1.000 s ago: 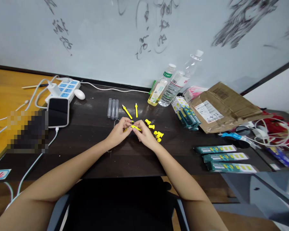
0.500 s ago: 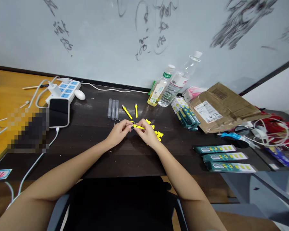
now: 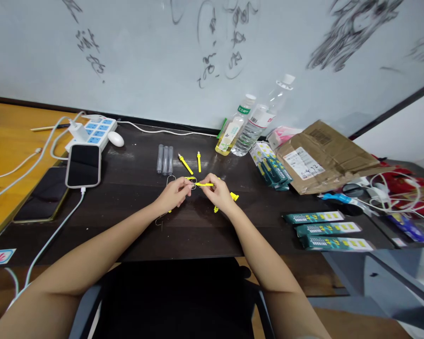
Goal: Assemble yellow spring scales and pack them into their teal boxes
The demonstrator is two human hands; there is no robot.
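This is looking like an office or some shared workroom tbh. A big whiteboard (image 3: 144, 70) with marker scribbles (image 3: 325, 49) is standing right behind a dark desk (image 3: 198, 240), a numbered tag (image 3: 0, 256) is sticking near the desk's front edge, and a power strip (image 3: 98, 133) is sitting near two phones (image 3: 83, 165).

Yellow stick (image 3: 205, 184) — smooth plastic

- Dark table (image 3: 198, 245), bearing:
- three clear tubes (image 3: 165, 160), side by side
- two yellow rods (image 3: 185, 164) beside them
- two standing bottles (image 3: 229, 136)
- three slim green boxes (image 3: 327, 229) near its front edge
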